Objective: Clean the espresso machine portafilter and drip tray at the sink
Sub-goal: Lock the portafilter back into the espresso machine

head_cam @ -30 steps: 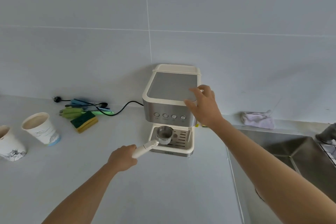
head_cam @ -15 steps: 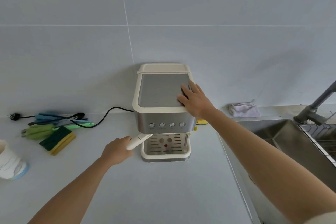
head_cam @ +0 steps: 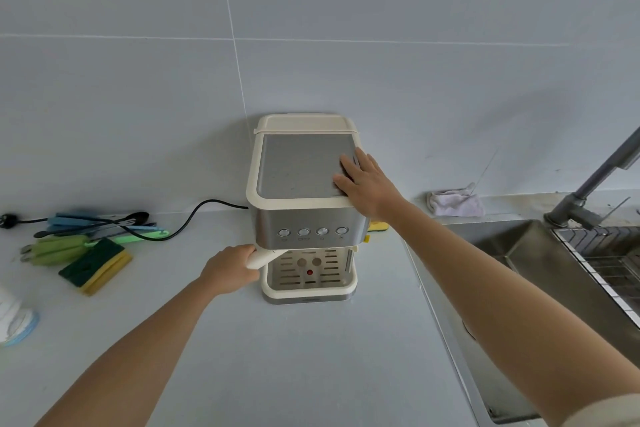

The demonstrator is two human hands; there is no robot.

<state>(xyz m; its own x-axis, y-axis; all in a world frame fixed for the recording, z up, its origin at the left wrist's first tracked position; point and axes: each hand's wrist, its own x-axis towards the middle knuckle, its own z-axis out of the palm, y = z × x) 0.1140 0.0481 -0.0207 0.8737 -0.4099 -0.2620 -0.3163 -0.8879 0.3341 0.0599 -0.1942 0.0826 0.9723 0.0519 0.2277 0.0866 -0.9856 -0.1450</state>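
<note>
Portafilter (head_cam: 262,257): cream handle juts left from under espresso machine (head_cam: 298,177); basket hidden.
Left hand (head_cam: 230,270): fingers curled round that handle.
Right hand (head_cam: 369,184): fingers straight, lying flat on machine top.
Drip tray (head_cam: 310,284): seated in machine base.

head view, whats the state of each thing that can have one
espresso machine, upright, its plug lying loose on the counter
portafilter, handle gripped by left hand, head hidden under the machine
drip tray, seated in the machine's base
right hand, flat on the machine's top
cloth, crumpled behind the sink
</note>
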